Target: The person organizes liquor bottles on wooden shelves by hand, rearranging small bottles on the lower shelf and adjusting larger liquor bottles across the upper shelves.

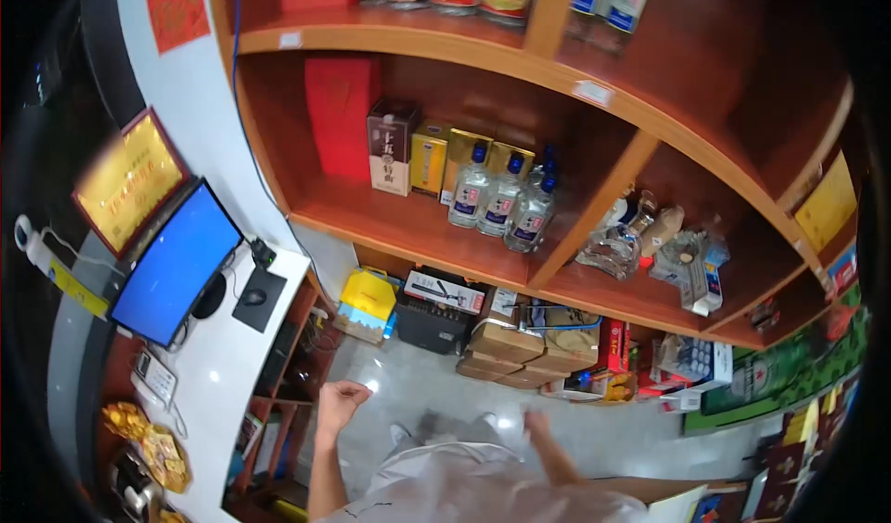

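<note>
My left hand (pixel 341 404) hangs over the floor beside the white counter (pixel 209 379). Its fingers are curled together in a pinch; whatever may be between them is too small to make out. My right hand (pixel 538 427) is lowered on the other side of my body, smeared by motion, and its fingers cannot be read. Neither hand touches the shelves. Ahead of both, cardboard boxes (pixel 506 342) and a black box (pixel 432 323) stand on the floor. Clear bottles with blue caps (pixel 501 203) sit on the wooden shelf (pixel 371 221) above them.
On the counter are a monitor (pixel 181 258), a mouse (pixel 255 297), a telephone (pixel 155 377) and a gold ornament (pixel 162 453). Several glass bottles lie in the right compartment, including a decanter-like one (pixel 613 249). A yellow box (pixel 368 293) and a green crate (pixel 766 379) stand low down.
</note>
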A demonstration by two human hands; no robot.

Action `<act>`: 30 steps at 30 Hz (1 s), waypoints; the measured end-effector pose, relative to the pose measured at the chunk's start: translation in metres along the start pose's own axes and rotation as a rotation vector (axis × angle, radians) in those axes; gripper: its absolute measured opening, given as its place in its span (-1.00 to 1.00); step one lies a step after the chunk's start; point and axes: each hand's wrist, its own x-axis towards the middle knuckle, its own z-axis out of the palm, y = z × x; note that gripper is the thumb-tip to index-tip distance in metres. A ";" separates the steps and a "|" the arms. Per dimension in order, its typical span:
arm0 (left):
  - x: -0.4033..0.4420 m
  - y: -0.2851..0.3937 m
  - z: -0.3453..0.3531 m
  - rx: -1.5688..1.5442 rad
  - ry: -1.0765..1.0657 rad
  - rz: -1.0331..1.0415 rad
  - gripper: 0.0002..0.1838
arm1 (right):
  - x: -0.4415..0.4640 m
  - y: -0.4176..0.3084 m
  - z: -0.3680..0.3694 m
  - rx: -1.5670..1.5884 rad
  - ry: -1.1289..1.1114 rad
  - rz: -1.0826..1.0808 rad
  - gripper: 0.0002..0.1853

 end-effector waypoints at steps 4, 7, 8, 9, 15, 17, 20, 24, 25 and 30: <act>0.030 -0.022 -0.018 0.112 -0.069 0.113 -0.77 | -0.153 0.025 0.062 0.051 -0.346 0.303 -0.80; 0.062 -0.033 -0.007 0.131 -0.190 0.064 -0.66 | -0.169 -0.008 0.044 0.526 -0.230 0.609 -0.80; 0.072 -0.027 -0.001 0.172 -0.211 0.130 -0.66 | -0.157 -0.018 0.037 0.707 -0.132 0.641 -0.79; 0.085 -0.018 0.008 0.213 -0.237 0.206 -0.66 | -0.135 -0.028 0.029 0.899 -0.017 0.632 -0.78; 0.110 0.075 0.032 0.336 -0.353 0.346 -0.57 | 0.109 -0.207 -0.191 0.692 0.606 -0.355 -0.84; 0.111 0.086 0.030 0.335 -0.391 0.331 -0.50 | 0.123 -0.288 -0.299 0.490 0.727 -0.631 -0.86; 0.107 0.081 0.010 0.232 -0.394 0.179 -0.43 | 0.125 -0.355 -0.394 0.651 0.707 -0.726 -0.74; 0.096 0.041 -0.024 0.191 -0.341 0.051 -0.40 | 0.152 -0.384 -0.452 0.463 0.888 -0.710 -0.55; 0.094 0.034 -0.034 0.143 -0.353 0.012 -0.40 | 0.162 -0.387 -0.458 0.372 0.969 -0.698 -0.51; 0.113 0.004 -0.065 0.055 -0.396 -0.023 -0.39 | 0.169 -0.405 -0.479 0.310 0.903 -0.499 -0.34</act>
